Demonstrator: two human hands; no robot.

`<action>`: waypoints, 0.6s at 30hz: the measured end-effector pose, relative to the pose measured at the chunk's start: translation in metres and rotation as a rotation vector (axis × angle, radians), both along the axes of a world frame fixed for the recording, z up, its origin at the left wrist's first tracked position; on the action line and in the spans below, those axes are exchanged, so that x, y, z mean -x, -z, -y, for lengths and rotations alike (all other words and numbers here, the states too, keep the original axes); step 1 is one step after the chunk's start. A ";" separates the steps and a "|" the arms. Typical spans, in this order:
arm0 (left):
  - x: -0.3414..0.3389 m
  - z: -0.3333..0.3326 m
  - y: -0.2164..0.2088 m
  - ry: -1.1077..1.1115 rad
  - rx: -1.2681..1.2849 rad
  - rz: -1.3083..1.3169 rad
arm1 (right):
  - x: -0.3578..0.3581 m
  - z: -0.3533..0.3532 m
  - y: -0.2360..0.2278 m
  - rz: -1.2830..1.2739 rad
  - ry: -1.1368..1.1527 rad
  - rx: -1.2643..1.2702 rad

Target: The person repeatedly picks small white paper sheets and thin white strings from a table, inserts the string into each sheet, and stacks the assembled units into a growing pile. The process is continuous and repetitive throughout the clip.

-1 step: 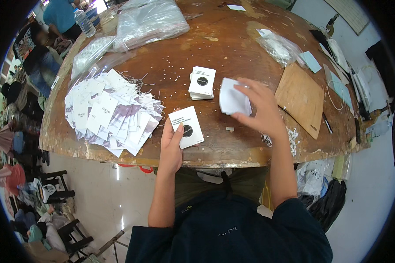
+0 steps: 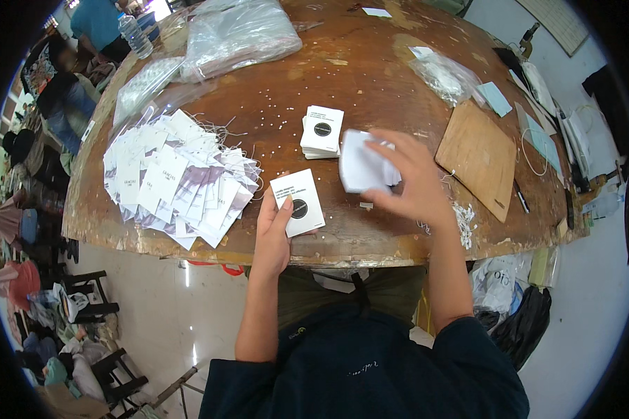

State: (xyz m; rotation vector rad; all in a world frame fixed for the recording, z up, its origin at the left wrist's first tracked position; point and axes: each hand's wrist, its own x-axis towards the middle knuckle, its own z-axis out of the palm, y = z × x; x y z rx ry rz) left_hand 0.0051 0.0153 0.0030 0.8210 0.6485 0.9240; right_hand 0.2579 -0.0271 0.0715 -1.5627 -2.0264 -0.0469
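Note:
My left hand (image 2: 274, 222) is closed on a white printed tag (image 2: 298, 202) with a black circle, near the table's front edge. To its right, my right hand (image 2: 414, 174) is smeared by motion, its thumb and fingers at the edge of a blank white card (image 2: 361, 162). That card looks lifted and tilted; more white card edges show behind it under the fingers. Beyond both hands sits a neat stack of tags (image 2: 322, 130) bearing the same black circle. A big loose heap of white tags with strings (image 2: 175, 178) spreads left of my left hand.
Clear plastic bags (image 2: 237, 38) lie at the far left, beside a water bottle (image 2: 135, 35). On the right are a wooden board (image 2: 476, 160), a black pen (image 2: 521, 195), white string bits (image 2: 465, 225) and a small plastic bag (image 2: 444, 78). Small white dots are scattered over the brown table (image 2: 370, 49).
The white card at my right hand has shifted left and slightly nearer, tilting away from the cards behind it. My left hand stays in place with its tag.

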 end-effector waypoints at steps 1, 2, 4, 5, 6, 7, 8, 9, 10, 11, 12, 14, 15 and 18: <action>-0.002 -0.003 0.000 0.032 0.027 0.024 | 0.012 -0.002 -0.004 0.007 -0.080 0.007; -0.001 -0.005 -0.001 0.064 0.054 0.047 | 0.025 0.000 -0.006 0.010 -0.162 0.020; -0.005 -0.005 0.000 0.052 0.091 0.175 | 0.049 0.003 -0.005 0.032 -0.269 0.091; -0.005 -0.002 0.001 0.014 0.167 0.180 | 0.057 0.001 -0.003 0.041 -0.327 0.134; -0.007 0.000 0.003 -0.002 0.119 0.148 | 0.062 0.001 0.000 0.050 -0.313 0.133; -0.008 0.003 0.004 -0.019 0.071 0.116 | 0.066 0.000 0.003 0.057 -0.313 0.116; -0.010 0.006 0.005 -0.048 0.078 0.043 | 0.068 0.000 0.006 0.061 -0.319 0.095; -0.012 0.007 0.006 -0.065 0.075 0.011 | 0.069 -0.001 0.010 0.043 -0.316 0.145; -0.012 0.008 0.006 -0.061 0.050 0.018 | 0.069 -0.001 0.014 -0.060 -0.294 0.081; -0.013 0.009 0.006 -0.061 0.050 0.002 | 0.070 -0.001 0.018 -0.162 -0.270 0.018; -0.014 0.009 0.005 -0.064 0.044 -0.005 | 0.071 -0.002 0.023 -0.313 -0.234 -0.017; -0.015 0.010 0.004 -0.062 0.038 0.009 | 0.077 -0.002 0.033 -0.870 -0.066 0.190; -0.016 0.011 0.004 -0.052 0.015 0.043 | 0.079 -0.003 0.037 -1.158 0.071 0.367; -0.017 0.011 0.004 -0.017 -0.007 -0.088 | 0.085 -0.007 0.047 -1.280 0.070 0.296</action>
